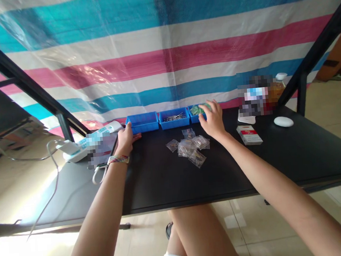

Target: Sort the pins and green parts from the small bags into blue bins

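Observation:
Three small blue bins stand in a row along the back of the black table. My left hand (125, 140) is closed on the front left corner of the left bin (143, 128), which looks empty inside. In the middle bin (174, 123) lie several thin metal pins (174, 117). My right hand (213, 120) reaches over the right bin (195, 118), fingers curved and apart near the green packets (197, 109) in it; contact with the bin's far side cannot be made out. Between my arms lies a pile of small clear plastic bags (188, 146) with little metal parts inside.
On the left are a power strip (99, 135) with a plugged-in charger and cable, and a partly blurred device (108, 147). To the right are a cigarette pack (249, 135), a white oval object (283, 121) and a bottle (278, 86). Striped sheeting (153, 65) hangs behind.

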A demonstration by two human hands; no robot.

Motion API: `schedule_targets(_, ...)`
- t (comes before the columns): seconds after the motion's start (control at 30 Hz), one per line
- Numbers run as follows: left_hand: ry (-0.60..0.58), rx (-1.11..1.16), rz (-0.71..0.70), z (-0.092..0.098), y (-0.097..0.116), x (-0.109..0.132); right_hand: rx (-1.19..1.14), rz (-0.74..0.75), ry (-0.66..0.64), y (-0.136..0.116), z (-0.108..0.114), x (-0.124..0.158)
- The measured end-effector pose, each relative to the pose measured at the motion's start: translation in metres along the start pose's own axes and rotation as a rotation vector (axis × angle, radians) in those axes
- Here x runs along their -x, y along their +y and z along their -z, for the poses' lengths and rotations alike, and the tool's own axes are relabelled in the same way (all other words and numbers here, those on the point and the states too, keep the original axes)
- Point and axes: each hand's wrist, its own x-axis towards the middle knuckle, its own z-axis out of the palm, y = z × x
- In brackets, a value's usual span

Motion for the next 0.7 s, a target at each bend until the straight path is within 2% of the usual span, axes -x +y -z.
schedule_targets(0.1, -0.058, -0.043, -0.086, -0.002, -0.005, -0.001, -0.021, 0.187, -0.218, -0.023, 0.001, 0.006)
schedule_targets(0.2, -0.079, -0.071, -0.151, -0.003, -0.008, 0.000, -0.042, 0.271, -0.328, -0.035, -0.002, 0.009)
schedule_targets(0.3, -0.050, -0.093, -0.174, -0.003, -0.011, 0.000, -0.061, 0.276, -0.337, -0.037, -0.005, 0.010)
schedule_targets(0.5, -0.117, -0.222, -0.290, 0.001, -0.014, -0.003, -0.132, 0.277, -0.308, -0.033, -0.008, 0.009)
schedule_targets(0.7, -0.099, -0.288, -0.349, 0.002, -0.017, -0.006, -0.209, 0.271, -0.292, -0.040, -0.005, 0.010)
